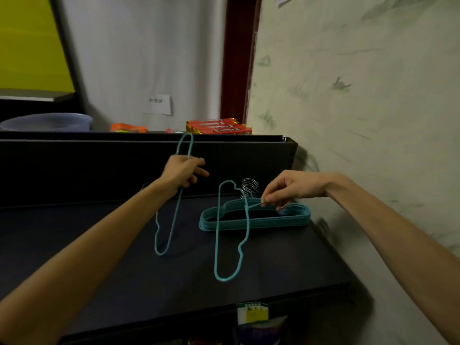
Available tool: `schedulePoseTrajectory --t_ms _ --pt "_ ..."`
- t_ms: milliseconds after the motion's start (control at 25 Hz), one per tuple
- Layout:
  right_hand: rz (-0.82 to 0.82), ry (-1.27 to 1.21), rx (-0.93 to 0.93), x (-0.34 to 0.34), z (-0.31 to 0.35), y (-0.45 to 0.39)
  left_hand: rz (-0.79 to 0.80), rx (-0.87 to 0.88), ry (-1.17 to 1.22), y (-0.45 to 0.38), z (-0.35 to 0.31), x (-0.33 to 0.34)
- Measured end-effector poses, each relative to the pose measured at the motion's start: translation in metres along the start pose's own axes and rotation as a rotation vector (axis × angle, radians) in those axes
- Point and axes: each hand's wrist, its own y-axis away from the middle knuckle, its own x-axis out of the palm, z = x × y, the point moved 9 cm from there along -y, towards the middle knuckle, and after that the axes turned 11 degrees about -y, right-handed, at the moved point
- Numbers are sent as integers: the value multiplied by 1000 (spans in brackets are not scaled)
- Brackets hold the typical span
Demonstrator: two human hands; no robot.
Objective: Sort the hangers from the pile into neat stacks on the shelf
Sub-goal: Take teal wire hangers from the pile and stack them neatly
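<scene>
A stack of teal hangers (293, 217) lies flat at the right of the dark shelf (124, 257), its metal hooks (249, 186) bunched at the back. My left hand (183, 173) grips one teal hanger (171, 220) by its middle and holds it upright on end, its lower tip near the shelf. My right hand (291, 188) pinches the hook of a second teal hanger (217, 235), which hangs turned on end in front of the stack's left part.
The shelf's dark back panel (99, 168) rises behind my hands. On the level above lie red snack packs (219, 127), an orange packet (128, 127) and a grey basin (49, 122). A patterned wall (373, 108) closes the right side. Price tags (252, 312) hang below the front edge.
</scene>
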Motion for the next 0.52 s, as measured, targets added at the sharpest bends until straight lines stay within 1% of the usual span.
schedulePoseTrajectory --t_ms 40,120,200,240,320,360,440,520 --pt "30 3 -5 3 -2 -1 42 -12 -57 1 5 12" --pt "69 -1 -24 9 -2 -1 66 10 -172 0 11 28" --pt "75 -24 -60 10 3 2 102 47 -317 0 13 39" --pt "69 -39 -79 9 6 5 148 59 -361 0 13 46" --pt "56 -56 -110 8 11 9 246 77 -327 2 13 61" --pt "49 -64 -122 7 12 10 262 97 -293 2 12 67" --pt "13 -89 -126 3 10 11 201 135 -226 1 11 70" --pt "-73 -105 -125 -7 1 9 113 110 -151 -1 15 61"
